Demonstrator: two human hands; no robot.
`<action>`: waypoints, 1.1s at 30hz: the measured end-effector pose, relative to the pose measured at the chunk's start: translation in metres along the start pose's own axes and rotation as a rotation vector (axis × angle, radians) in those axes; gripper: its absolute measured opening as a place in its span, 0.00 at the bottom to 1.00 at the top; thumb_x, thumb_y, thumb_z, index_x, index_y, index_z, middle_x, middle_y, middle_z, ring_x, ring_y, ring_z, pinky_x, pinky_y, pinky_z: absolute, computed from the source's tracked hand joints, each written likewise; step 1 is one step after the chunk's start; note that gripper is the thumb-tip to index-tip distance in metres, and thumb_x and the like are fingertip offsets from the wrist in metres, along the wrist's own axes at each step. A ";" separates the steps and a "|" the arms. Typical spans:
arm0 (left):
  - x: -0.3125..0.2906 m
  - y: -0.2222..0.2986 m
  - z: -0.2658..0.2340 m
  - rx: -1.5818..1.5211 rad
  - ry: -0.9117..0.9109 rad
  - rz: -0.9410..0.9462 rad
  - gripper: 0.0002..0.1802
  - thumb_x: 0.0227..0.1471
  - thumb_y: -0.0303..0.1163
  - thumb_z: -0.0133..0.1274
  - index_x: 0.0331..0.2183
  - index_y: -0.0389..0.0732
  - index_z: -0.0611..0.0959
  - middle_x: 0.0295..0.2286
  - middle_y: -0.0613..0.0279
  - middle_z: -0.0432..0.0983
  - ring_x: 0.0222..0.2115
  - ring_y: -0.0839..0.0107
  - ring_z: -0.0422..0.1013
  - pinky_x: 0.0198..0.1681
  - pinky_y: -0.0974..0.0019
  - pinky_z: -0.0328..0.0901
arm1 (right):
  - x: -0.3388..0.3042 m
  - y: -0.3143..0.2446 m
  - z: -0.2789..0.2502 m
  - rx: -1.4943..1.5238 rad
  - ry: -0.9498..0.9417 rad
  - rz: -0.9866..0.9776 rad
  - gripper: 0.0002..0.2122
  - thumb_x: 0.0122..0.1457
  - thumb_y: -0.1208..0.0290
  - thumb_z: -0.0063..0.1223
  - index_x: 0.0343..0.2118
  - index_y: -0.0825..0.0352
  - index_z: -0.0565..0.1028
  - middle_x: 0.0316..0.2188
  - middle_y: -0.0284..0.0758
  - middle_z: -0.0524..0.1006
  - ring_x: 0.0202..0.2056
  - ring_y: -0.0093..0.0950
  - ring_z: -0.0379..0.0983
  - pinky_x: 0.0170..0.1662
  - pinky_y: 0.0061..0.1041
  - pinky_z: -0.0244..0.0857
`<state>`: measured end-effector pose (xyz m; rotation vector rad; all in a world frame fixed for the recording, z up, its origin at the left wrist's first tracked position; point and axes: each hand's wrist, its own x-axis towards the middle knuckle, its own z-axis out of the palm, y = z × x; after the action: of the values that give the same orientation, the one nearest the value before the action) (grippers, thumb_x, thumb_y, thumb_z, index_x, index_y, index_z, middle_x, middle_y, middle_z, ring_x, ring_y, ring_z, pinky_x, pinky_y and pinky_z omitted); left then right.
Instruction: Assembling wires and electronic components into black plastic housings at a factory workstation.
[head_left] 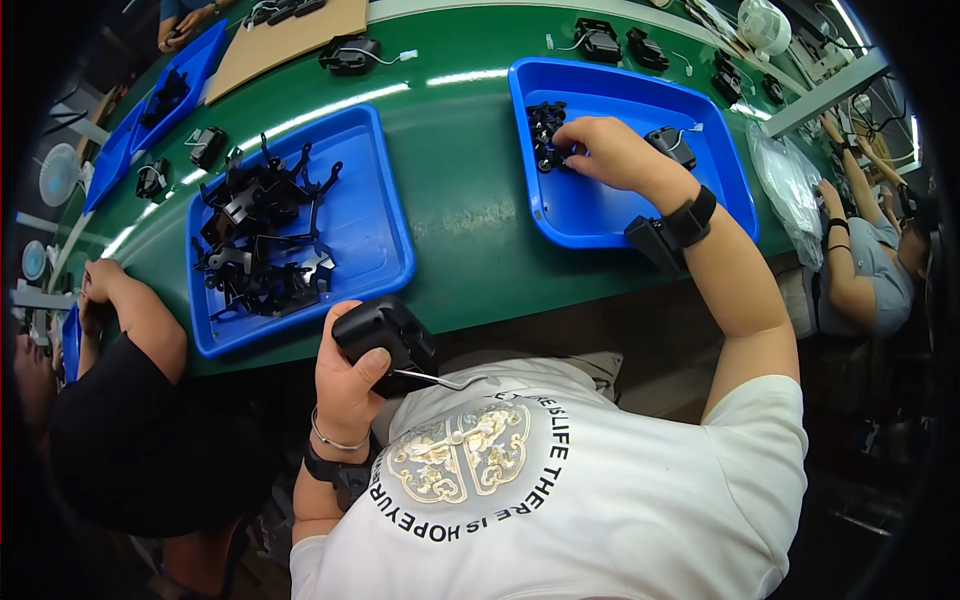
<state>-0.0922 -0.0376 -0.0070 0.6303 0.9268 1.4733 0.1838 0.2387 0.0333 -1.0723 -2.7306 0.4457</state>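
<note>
- The small parts (546, 130) lay against the left wall of the right tray (615, 222), just left of the right hand's (612, 155) fingertips and reaching farther off than them; this was the relation that mattered most.
- That pile was longer near to far than left to right, so the hand met its long side from the right.
- The right thumb and forefinger were bent close together at the pile's near right edge; whether a part was pinched between them, I cannot tell.
- The left hand (345, 370) was clamped on the black unit (388, 335), thumb on its near side, near the table's edge between the two trays.
- The unit appeared tilted, its long axis running from far left to near right, with its lead (435, 379) trailing right.
- The right hand was much the nearer to the small parts; the left hand and unit were well apart from them, nearer and to the left.
- A second unit (672, 147) lay in the tray, right of the right hand.
</note>
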 end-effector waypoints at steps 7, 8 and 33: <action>0.004 -0.004 0.005 -0.023 0.036 -0.027 0.28 0.42 0.34 0.58 0.43 0.36 0.65 0.33 0.54 0.70 0.32 0.61 0.72 0.35 0.60 0.70 | 0.000 -0.011 -0.001 -0.036 -0.092 0.052 0.13 0.45 0.79 0.54 0.36 0.68 0.72 0.29 0.41 0.74 0.32 0.38 0.72 0.34 0.31 0.66; 0.005 -0.004 0.004 -0.019 0.072 -0.024 0.28 0.42 0.34 0.58 0.43 0.36 0.65 0.33 0.54 0.70 0.32 0.61 0.72 0.35 0.60 0.70 | -0.007 -0.007 -0.005 -0.088 -0.023 -0.034 0.12 0.46 0.79 0.54 0.37 0.68 0.72 0.28 0.41 0.74 0.31 0.38 0.72 0.34 0.30 0.65; 0.001 -0.004 0.021 -0.082 0.050 -0.093 0.24 0.45 0.23 0.56 0.44 0.39 0.64 0.38 0.59 0.69 0.38 0.71 0.70 0.40 0.69 0.69 | -0.056 -0.163 0.075 0.774 0.265 -0.394 0.12 0.45 0.83 0.58 0.35 0.68 0.75 0.30 0.38 0.73 0.30 0.28 0.72 0.31 0.20 0.66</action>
<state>-0.0731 -0.0332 0.0006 0.4858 0.9170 1.4416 0.1008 0.0708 0.0151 -0.3495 -2.1292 1.0689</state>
